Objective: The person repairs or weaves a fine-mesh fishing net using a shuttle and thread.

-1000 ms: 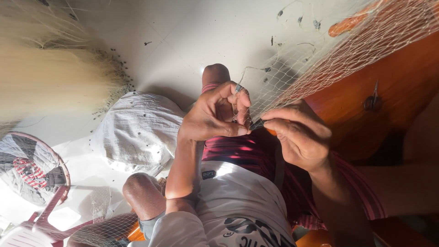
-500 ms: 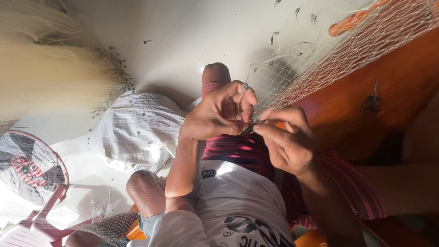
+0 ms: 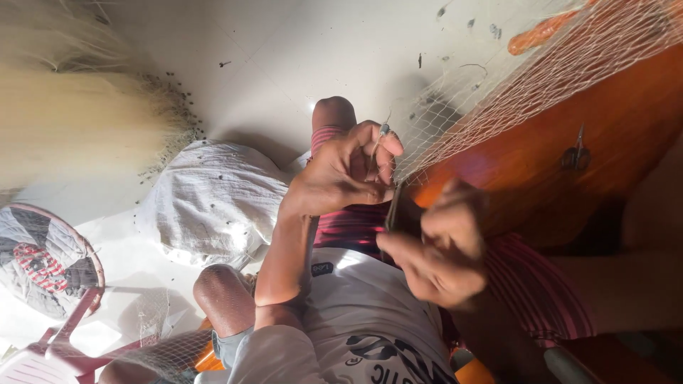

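Observation:
My left hand [image 3: 341, 174] pinches the edge of a pale fishing net [image 3: 526, 85], with a small metal piece [image 3: 384, 130] showing at its fingertips. My right hand [image 3: 441, 256], blurred by motion, sits lower and closer to my body, gripping a thin dark netting needle [image 3: 391, 210] that points up toward the left hand. The net stretches from my fingers to the upper right over a wooden board [image 3: 605, 121]. Both hands hover over my lap, above a striped cloth [image 3: 348, 227].
An orange float [image 3: 541, 32] hangs on the net at the top right. Small scissors [image 3: 575, 153] lie on the wooden board. A white sack [image 3: 213, 199], a heap of pale net [image 3: 71, 121], a fan [image 3: 43, 259] and a pink plastic chair [image 3: 64, 341] are to the left.
My right hand has drawn down and back from the left hand, bringing the needle with it. The left hand kept its pinch on the net.

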